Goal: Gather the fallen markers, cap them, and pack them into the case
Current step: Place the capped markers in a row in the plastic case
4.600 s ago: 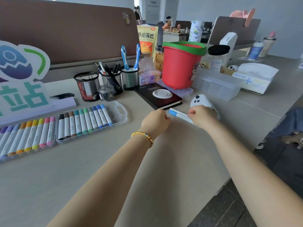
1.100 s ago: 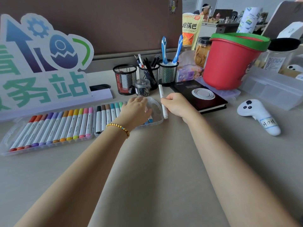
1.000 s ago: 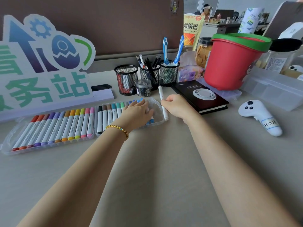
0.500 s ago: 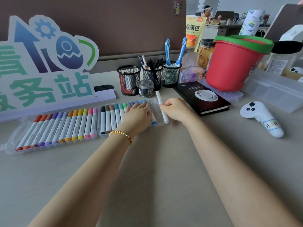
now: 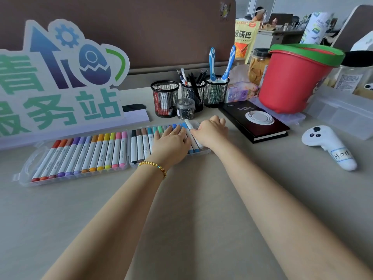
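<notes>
A clear plastic marker case (image 5: pixel 26 174) lies open on the desk in two halves, each holding a row of several coloured markers. My left hand (image 5: pixel 171 143), with a bead bracelet at the wrist, rests flat with straight fingers on the markers in the right half. My right hand (image 5: pixel 211 131) pinches a white marker (image 5: pixel 189 128) and holds it slanted over the right end of that half, beside the blue markers (image 5: pixel 193 147). The white marker's near end is down by the case edge.
Three black mesh pen cups (image 5: pixel 165 98) and a small clear jar of clips (image 5: pixel 185 108) stand just behind the case. A black notebook (image 5: pixel 256 122), a red bucket (image 5: pixel 292 77) and a white controller (image 5: pixel 331 146) lie to the right. A large sign (image 5: pixel 58 77) stands at the left.
My right hand has carried the white marker leftward from the case's right rim to over the blue markers. My left hand has stayed pressed on the markers.
</notes>
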A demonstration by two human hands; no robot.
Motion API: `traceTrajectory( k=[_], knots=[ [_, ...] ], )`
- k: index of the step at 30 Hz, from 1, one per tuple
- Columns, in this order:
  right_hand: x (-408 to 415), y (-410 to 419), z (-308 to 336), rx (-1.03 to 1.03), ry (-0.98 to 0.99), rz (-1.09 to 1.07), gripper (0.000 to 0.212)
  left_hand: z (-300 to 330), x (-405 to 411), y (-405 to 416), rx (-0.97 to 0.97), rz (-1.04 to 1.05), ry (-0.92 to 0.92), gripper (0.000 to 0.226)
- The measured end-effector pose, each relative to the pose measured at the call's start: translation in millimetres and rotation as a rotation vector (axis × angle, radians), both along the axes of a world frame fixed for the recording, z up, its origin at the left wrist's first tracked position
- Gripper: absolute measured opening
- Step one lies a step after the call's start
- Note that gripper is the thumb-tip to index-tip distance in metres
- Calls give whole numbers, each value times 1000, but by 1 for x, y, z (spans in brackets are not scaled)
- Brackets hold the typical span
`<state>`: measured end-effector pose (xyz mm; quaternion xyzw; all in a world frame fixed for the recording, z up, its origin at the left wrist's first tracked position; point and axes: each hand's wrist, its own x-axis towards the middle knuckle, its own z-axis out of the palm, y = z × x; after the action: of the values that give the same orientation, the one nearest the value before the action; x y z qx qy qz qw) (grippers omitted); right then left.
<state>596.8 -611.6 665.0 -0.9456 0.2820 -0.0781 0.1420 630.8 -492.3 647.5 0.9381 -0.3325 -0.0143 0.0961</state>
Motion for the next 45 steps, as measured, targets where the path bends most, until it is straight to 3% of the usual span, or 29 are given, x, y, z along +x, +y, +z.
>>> traceTrajectory(
  k=[5, 16, 19, 21, 23, 27, 34, 45],
  knots=[
    [-9, 3, -2, -68, -50, 22, 47, 0, 0, 1, -6, 1, -5, 51],
    [-10, 4, -3, 6, -53, -12, 46, 0, -1, 2, -12, -1, -5, 51],
    [-15, -1, -3, 27, -129, -18, 37, 0, 0, 2, -13, 1, 1, 52],
    [-21, -5, -4, 44, -210, 32, 26, -1, 0, 2, -16, -1, -1, 52],
    [-26, -8, -7, 45, -242, 133, 28, -1, 0, 2, -16, -3, -1, 52],
    [-31, -8, -13, 5, -147, 278, 35, 0, 0, 2, -6, -2, 2, 52],
    [-32, -11, -16, 25, -84, 297, 38, 0, 1, 2, -1, -5, 3, 52],
    [-19, -4, -3, -228, 118, 362, 44, -4, 4, 1, -10, -11, -13, 51]
  ],
)
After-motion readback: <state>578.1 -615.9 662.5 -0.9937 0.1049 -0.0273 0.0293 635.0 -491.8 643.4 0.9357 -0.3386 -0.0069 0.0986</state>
